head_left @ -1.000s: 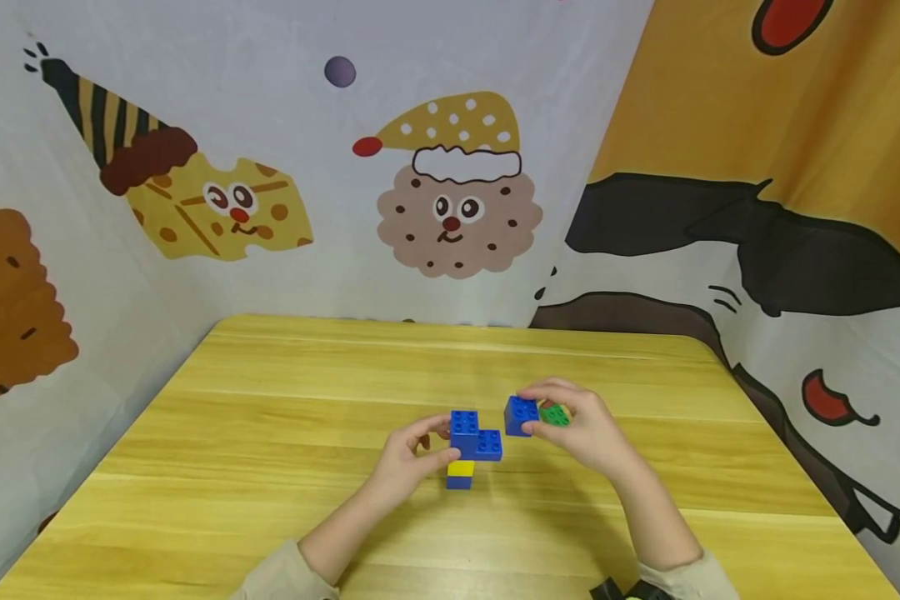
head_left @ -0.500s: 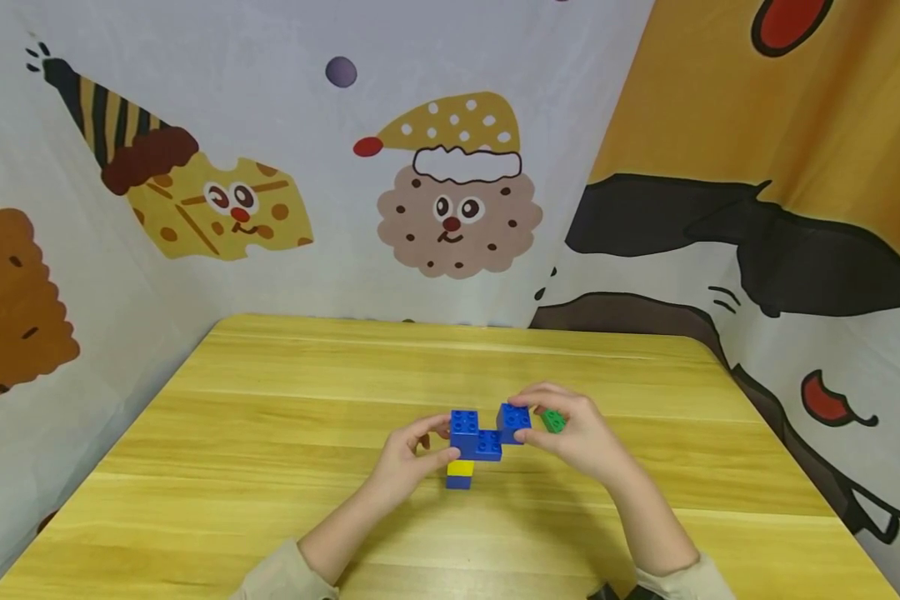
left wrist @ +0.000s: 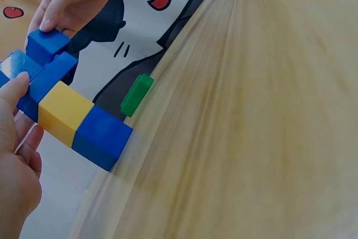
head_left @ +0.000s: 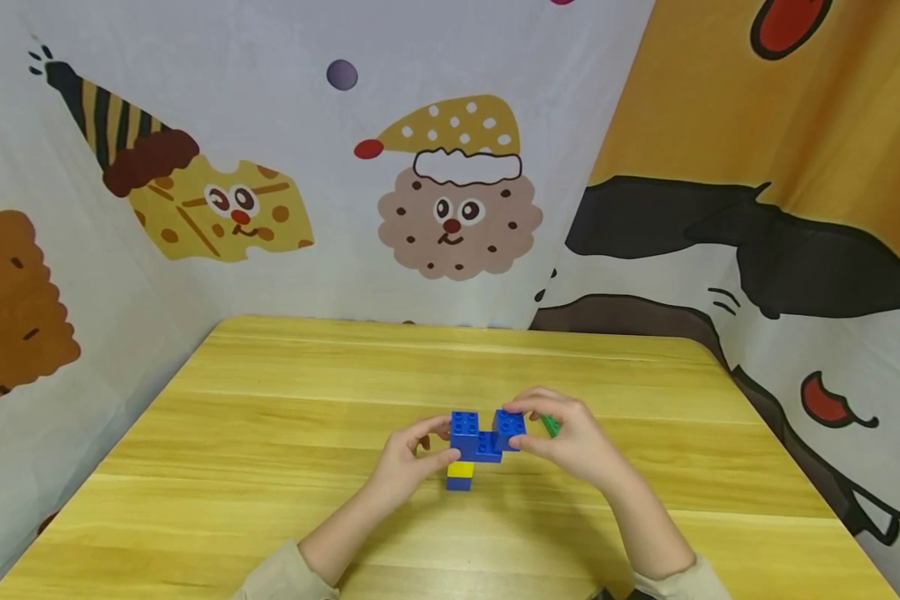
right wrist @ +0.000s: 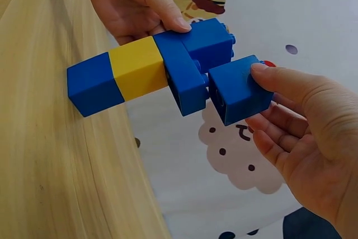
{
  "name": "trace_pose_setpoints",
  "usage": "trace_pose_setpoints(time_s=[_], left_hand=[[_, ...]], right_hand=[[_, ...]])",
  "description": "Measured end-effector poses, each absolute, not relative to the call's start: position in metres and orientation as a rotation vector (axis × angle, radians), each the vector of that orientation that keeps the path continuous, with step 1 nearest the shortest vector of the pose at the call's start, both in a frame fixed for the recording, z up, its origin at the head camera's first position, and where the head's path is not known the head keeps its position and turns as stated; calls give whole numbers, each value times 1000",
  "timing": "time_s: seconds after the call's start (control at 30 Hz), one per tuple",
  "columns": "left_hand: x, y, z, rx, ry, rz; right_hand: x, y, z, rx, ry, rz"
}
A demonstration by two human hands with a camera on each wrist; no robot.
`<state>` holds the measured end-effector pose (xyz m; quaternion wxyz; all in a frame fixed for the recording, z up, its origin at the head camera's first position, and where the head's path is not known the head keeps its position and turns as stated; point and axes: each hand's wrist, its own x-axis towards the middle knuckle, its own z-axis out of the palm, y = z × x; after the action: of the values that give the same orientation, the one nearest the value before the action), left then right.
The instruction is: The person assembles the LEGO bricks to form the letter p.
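Observation:
A toy-brick stack has a blue bottom brick (head_left: 459, 483), a yellow brick (right wrist: 139, 68) above it, and a flat blue brick (left wrist: 51, 78) jutting out to the right. On the flat brick's left end sits a square blue brick (head_left: 464, 433). My left hand (head_left: 414, 457) holds the top of the stack between thumb and fingers. With thumb and fingertips my right hand (head_left: 573, 435) pinches another blue brick (right wrist: 240, 90). That brick is over the flat brick's right-hand studs, slightly askew; whether it touches them I cannot tell.
A green brick (left wrist: 137, 94) lies on the wooden table (head_left: 270, 400) beyond the stack, partly hidden by my right hand in the head view. Printed cloth (head_left: 285, 292) hangs behind the table. A dark object (head_left: 602, 594) shows at the bottom edge by my right sleeve.
My right hand has moved left and slightly down with its blue brick, from apart from the stack to over the flat brick's right end. The left hand has stayed in place.

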<state>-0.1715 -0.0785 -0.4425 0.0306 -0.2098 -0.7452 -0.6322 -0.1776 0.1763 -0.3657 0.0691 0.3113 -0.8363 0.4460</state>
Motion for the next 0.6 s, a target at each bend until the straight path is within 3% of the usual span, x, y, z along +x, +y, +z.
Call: trace_pose_setpoints(time_s=[0.6], left_hand=[[-167,-74,-432,-570,-2334,-1954]], right_hand=[[-178,172,-373,998,-2493,1277]])
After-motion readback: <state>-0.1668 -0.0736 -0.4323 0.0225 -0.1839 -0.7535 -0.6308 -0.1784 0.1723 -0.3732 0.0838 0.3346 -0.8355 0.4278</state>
